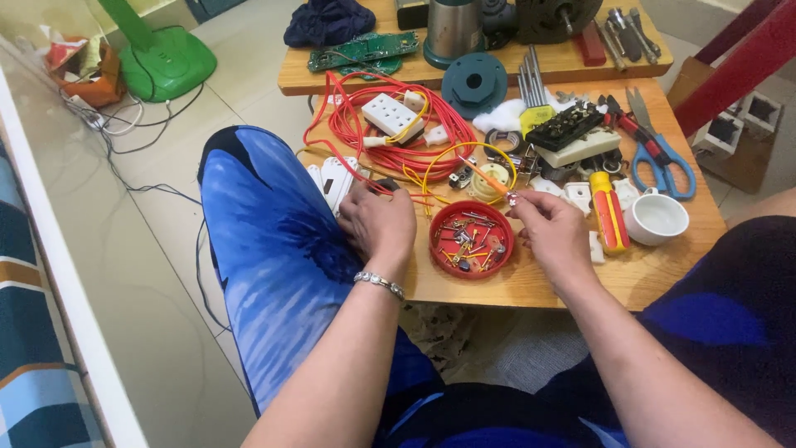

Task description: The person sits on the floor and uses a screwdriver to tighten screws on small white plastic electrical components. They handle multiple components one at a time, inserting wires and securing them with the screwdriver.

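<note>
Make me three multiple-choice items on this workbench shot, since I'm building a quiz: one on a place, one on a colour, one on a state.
1. Where is the red dish?
A. between the two hands
B. on the floor
C. on the far bench

2. What colour are the handles of the scissors?
A. green
B. blue
C. white

3. What does the right hand do?
A. lies flat
B. grips the white cup
C. pinches a small metal part

Answers:
1 A, it sits between the left hand and the right hand.
2 B, both loops are blue.
3 C, the fingertips close on it.
</note>
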